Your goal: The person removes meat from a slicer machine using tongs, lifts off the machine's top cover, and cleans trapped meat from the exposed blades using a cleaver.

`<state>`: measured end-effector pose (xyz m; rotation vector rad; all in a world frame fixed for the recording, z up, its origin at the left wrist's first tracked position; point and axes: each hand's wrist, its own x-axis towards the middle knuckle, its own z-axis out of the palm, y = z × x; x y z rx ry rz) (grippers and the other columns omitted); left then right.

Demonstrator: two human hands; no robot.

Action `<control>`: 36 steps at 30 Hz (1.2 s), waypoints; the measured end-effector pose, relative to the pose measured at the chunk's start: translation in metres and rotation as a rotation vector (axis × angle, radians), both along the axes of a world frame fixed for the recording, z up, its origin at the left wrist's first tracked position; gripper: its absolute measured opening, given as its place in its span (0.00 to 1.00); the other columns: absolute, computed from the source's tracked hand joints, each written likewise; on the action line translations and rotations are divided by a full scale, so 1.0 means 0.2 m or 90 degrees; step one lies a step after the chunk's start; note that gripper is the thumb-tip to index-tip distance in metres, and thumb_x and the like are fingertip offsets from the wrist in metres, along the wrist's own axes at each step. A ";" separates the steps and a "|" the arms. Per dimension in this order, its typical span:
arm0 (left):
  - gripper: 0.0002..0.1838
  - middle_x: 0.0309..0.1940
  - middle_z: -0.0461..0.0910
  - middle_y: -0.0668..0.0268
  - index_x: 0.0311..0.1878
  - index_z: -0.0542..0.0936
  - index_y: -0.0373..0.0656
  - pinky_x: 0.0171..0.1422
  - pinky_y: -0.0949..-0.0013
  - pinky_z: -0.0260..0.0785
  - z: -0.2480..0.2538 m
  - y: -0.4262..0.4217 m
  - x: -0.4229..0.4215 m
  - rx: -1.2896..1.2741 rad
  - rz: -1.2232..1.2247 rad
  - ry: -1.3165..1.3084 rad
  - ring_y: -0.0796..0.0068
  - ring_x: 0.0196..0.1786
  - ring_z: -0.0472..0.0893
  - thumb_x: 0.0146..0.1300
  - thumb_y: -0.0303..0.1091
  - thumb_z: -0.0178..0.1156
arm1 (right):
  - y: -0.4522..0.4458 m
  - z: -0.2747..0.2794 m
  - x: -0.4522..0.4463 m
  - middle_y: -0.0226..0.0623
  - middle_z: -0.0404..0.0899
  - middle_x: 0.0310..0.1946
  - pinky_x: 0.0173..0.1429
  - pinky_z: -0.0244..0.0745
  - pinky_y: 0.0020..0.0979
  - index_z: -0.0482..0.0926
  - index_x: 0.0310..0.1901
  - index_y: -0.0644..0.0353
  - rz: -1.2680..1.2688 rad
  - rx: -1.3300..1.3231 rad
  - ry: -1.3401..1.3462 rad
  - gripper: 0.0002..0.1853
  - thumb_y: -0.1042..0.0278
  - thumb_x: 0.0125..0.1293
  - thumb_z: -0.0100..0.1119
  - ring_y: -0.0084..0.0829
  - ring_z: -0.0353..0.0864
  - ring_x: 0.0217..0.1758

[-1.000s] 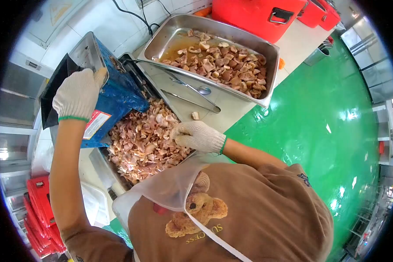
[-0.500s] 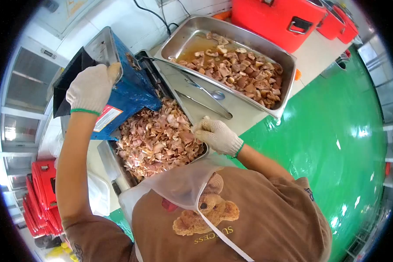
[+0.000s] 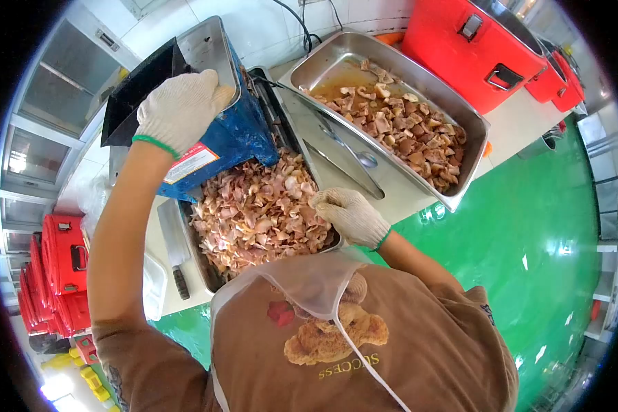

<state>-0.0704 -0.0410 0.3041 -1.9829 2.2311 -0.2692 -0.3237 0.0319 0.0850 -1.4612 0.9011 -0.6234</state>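
While red boxes (image 3: 65, 257) stand stacked beyond the left end of a bench (image 3: 522, 123), a white plastic tray (image 3: 154, 285) and a cleaver (image 3: 174, 237) lie at that end, the cleaver's handle toward the near edge. Next to them, a blue machine (image 3: 247, 123) with a black chute (image 3: 127, 103) rises near the back edge. A worker's gloved left hand (image 3: 178, 113) reaches across its top, fingers bent beside the steel rim; whether they pinch anything cannot be told.

Below, a heap of thin meat pieces (image 3: 261, 213) fills much of a metal tray (image 3: 211, 275) running to the bench's near edge. The gloved right hand (image 3: 350, 216) is at the heap's right side, fingers curled and thumb close to them, but any piece in their hold is hidden. Tongs (image 3: 343, 170) and a spoon (image 3: 367, 160) lie between this tray and a deep steel pan (image 3: 357, 49), where thicker chunks (image 3: 412, 130) sit in brownish liquid. The work looks well advanced, judging by the large heap, with the panful of chunks apparently left to go through. At the back edge, behind the pan, stands a red box (image 3: 460, 62).
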 end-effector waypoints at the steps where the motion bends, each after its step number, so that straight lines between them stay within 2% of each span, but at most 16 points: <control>1: 0.20 0.42 0.82 0.49 0.45 0.79 0.40 0.46 0.51 0.75 0.00 0.00 -0.02 0.002 0.051 -0.071 0.44 0.45 0.83 0.71 0.50 0.52 | 0.00 0.01 0.01 0.27 0.79 0.30 0.26 0.67 0.22 0.81 0.47 0.63 0.005 -0.003 -0.002 0.13 0.63 0.68 0.57 0.15 0.69 0.23; 2: 0.24 0.38 0.82 0.50 0.46 0.80 0.42 0.43 0.50 0.76 -0.03 -0.01 0.00 -0.035 0.041 -0.106 0.44 0.41 0.84 0.72 0.56 0.50 | 0.00 0.02 0.01 0.27 0.79 0.30 0.26 0.67 0.22 0.81 0.47 0.63 0.006 0.024 0.011 0.13 0.63 0.68 0.57 0.15 0.69 0.23; 5: 0.17 0.39 0.81 0.52 0.47 0.79 0.42 0.45 0.50 0.76 -0.03 0.05 -0.07 -0.109 0.085 -0.082 0.45 0.42 0.83 0.71 0.47 0.53 | 0.03 0.19 0.00 0.27 0.78 0.29 0.23 0.66 0.23 0.82 0.47 0.61 0.000 0.080 0.093 0.13 0.63 0.68 0.57 0.16 0.69 0.20; 8: 0.11 0.43 0.80 0.55 0.51 0.78 0.43 0.48 0.49 0.76 -0.13 0.05 0.11 -0.214 -0.316 0.084 0.46 0.44 0.82 0.68 0.34 0.55 | 0.06 0.21 -0.03 0.26 0.78 0.28 0.19 0.64 0.24 0.82 0.47 0.60 -0.041 0.132 0.110 0.13 0.62 0.68 0.56 0.17 0.68 0.17; 10: 0.13 0.45 0.79 0.57 0.53 0.77 0.46 0.49 0.50 0.75 -0.08 0.04 0.13 -0.124 -0.228 0.085 0.47 0.45 0.81 0.66 0.28 0.54 | 0.07 0.18 -0.03 0.30 0.78 0.29 0.28 0.67 0.27 0.82 0.46 0.60 -0.061 0.133 0.115 0.13 0.61 0.68 0.56 0.22 0.69 0.25; 11: 0.15 0.46 0.79 0.58 0.54 0.77 0.47 0.50 0.50 0.75 -0.07 0.04 0.15 -0.080 -0.179 0.086 0.47 0.46 0.81 0.64 0.25 0.54 | 0.07 0.16 -0.03 0.33 0.79 0.30 0.39 0.70 0.30 0.82 0.43 0.61 -0.062 0.117 0.132 0.13 0.60 0.68 0.56 0.26 0.72 0.34; 13: 0.16 0.46 0.79 0.58 0.54 0.77 0.50 0.50 0.51 0.75 -0.08 0.00 0.19 -0.103 -0.226 0.109 0.47 0.47 0.81 0.64 0.25 0.53 | 0.08 0.16 -0.01 0.37 0.79 0.31 0.50 0.72 0.34 0.83 0.41 0.61 -0.064 0.120 0.159 0.14 0.59 0.67 0.57 0.32 0.73 0.42; 19: 0.16 0.50 0.78 0.59 0.55 0.76 0.53 0.50 0.52 0.76 -0.07 0.07 0.17 -0.113 -0.239 0.090 0.48 0.46 0.82 0.65 0.27 0.53 | 0.08 0.17 0.06 0.39 0.78 0.28 0.51 0.68 0.37 0.84 0.41 0.60 -0.045 0.078 0.177 0.14 0.58 0.66 0.57 0.35 0.68 0.44; 20: 0.16 0.49 0.78 0.59 0.56 0.76 0.55 0.50 0.53 0.77 -0.09 0.05 0.22 -0.119 -0.312 0.121 0.49 0.44 0.82 0.66 0.29 0.54 | 0.08 0.16 0.06 0.39 0.78 0.29 0.52 0.68 0.37 0.84 0.42 0.60 -0.045 0.072 0.173 0.14 0.58 0.66 0.57 0.36 0.67 0.44; 23: 0.16 0.48 0.78 0.59 0.55 0.76 0.56 0.50 0.53 0.77 -0.05 0.04 0.20 -0.057 -0.264 0.073 0.50 0.44 0.83 0.65 0.29 0.56 | 0.08 0.08 0.06 0.29 0.74 0.31 0.20 0.63 0.23 0.82 0.43 0.62 -0.025 0.044 0.116 0.12 0.64 0.68 0.55 0.18 0.68 0.19; 24: 0.13 0.48 0.79 0.59 0.54 0.77 0.53 0.49 0.55 0.77 -0.08 0.02 0.22 -0.111 -0.303 0.082 0.51 0.44 0.83 0.67 0.33 0.54 | 0.08 0.09 0.06 0.29 0.74 0.31 0.22 0.64 0.23 0.82 0.43 0.62 -0.023 0.040 0.122 0.12 0.64 0.68 0.55 0.18 0.68 0.21; 26: 0.12 0.47 0.81 0.58 0.52 0.79 0.50 0.49 0.55 0.78 -0.11 -0.01 0.23 -0.107 -0.254 0.095 0.52 0.44 0.83 0.69 0.37 0.53 | 0.08 0.11 0.07 0.31 0.76 0.31 0.34 0.66 0.26 0.83 0.44 0.62 -0.031 0.092 0.115 0.12 0.63 0.67 0.56 0.23 0.70 0.29; 28: 0.17 0.44 0.82 0.55 0.46 0.81 0.45 0.49 0.56 0.77 -0.08 0.01 0.15 -0.065 -0.129 0.077 0.52 0.45 0.83 0.71 0.46 0.50 | 0.10 0.19 0.09 0.36 0.81 0.31 0.55 0.68 0.33 0.83 0.45 0.61 -0.050 0.209 0.086 0.15 0.60 0.67 0.56 0.32 0.71 0.44; 31: 0.15 0.31 0.84 0.58 0.43 0.83 0.48 0.44 0.54 0.79 -0.06 0.00 0.06 -0.087 -0.021 -0.077 0.50 0.38 0.85 0.68 0.48 0.55 | 0.08 0.12 0.07 0.33 0.81 0.29 0.48 0.71 0.28 0.83 0.47 0.60 0.006 0.054 0.118 0.14 0.61 0.68 0.56 0.26 0.74 0.37; 34: 0.17 0.45 0.82 0.55 0.47 0.81 0.45 0.50 0.58 0.77 0.02 0.08 0.01 -0.038 0.040 -0.017 0.52 0.49 0.83 0.71 0.47 0.51 | 0.09 0.05 0.05 0.32 0.79 0.27 0.43 0.71 0.26 0.82 0.48 0.60 -0.022 0.006 0.073 0.14 0.62 0.68 0.56 0.24 0.74 0.33; 36: 0.15 0.46 0.80 0.57 0.49 0.80 0.46 0.50 0.57 0.77 -0.06 0.07 0.11 -0.109 -0.178 0.065 0.51 0.49 0.82 0.70 0.44 0.53 | 0.09 0.10 0.04 0.33 0.79 0.27 0.45 0.71 0.28 0.83 0.47 0.60 -0.051 0.168 0.107 0.14 0.61 0.68 0.56 0.26 0.74 0.35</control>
